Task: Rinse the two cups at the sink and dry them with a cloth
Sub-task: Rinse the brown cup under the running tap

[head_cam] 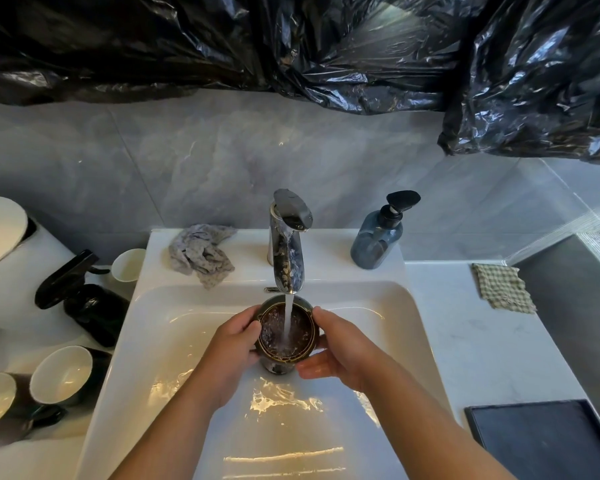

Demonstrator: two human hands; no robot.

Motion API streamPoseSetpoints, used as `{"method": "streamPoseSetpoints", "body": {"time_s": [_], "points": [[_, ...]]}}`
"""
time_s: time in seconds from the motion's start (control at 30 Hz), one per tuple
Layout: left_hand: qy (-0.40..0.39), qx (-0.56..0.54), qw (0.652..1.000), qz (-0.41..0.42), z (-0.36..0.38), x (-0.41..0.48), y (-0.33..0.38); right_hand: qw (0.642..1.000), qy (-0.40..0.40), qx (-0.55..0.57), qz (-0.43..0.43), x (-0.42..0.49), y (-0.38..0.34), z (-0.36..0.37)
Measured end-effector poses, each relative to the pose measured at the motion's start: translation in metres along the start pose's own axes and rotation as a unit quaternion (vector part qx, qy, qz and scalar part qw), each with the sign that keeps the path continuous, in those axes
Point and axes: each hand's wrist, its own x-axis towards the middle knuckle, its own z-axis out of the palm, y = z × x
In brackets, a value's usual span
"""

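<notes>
1. Head view, looking down: a dark glazed cup with a gold rim (287, 332) sits upright over the white ceramic sink basin (388, 306), right under the chrome tap (288, 244), and water is pouring straight into it, bubbling inside.
2. Left hand (231, 355) wraps the cup's left side, right hand (340, 351) cradles the right side and underside; both clamped on that one cup.
3. On the sink's back ledge, a crumpled grey patterned cloth (201, 254) lies left of the tap, and a blue-grey pump bottle with a black head (378, 237) stands to the right; no label I can read.
4. Left counter: two dark cups with cream insides (61, 374) lie on their sides, nothing in them that I can see.
5. Right counter: a folded green checked cloth (503, 287), well apart from the sink.
</notes>
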Motion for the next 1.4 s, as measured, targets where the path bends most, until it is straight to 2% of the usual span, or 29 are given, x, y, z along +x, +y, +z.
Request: {"method": "streamPoseSetpoints", "body": {"time_s": [0.27,0.4,0.6,0.77,0.97,1.13,1.23,1.33,1.4], "points": [[-0.019,0.026,0.999,-0.017,-0.002,-0.006,0.008,0.998,0.005,-0.021,-0.051,0.001,0.000,-0.001],[0.002,-0.024,1.000,-0.020,-0.001,-0.007,0.011,0.997,0.011,0.011,-0.075,0.002,0.003,0.001],[-0.010,-0.119,0.991,0.058,0.007,-0.013,0.008,0.983,0.068,0.074,-0.151,0.005,0.014,0.022],[-0.035,-0.115,0.988,0.097,0.011,-0.022,0.006,0.966,0.107,0.034,-0.233,-0.003,0.021,0.030],[-0.030,-0.080,0.990,0.113,0.009,-0.021,-0.003,0.953,0.104,0.030,-0.282,-0.005,0.024,0.031],[-0.031,-0.076,0.991,0.106,0.008,-0.021,-0.003,0.955,0.095,0.015,-0.280,-0.003,0.022,0.031],[-0.041,-0.062,0.994,0.083,0.004,-0.020,-0.005,0.967,0.078,-0.003,-0.242,-0.002,0.016,0.025],[-0.046,-0.039,0.997,0.051,-0.003,-0.020,-0.012,0.974,0.062,-0.106,-0.189,-0.001,0.011,0.011],[-0.052,0.031,0.998,0.023,-0.005,-0.023,-0.016,0.974,0.041,-0.163,-0.150,-0.003,0.011,0.007]]}}
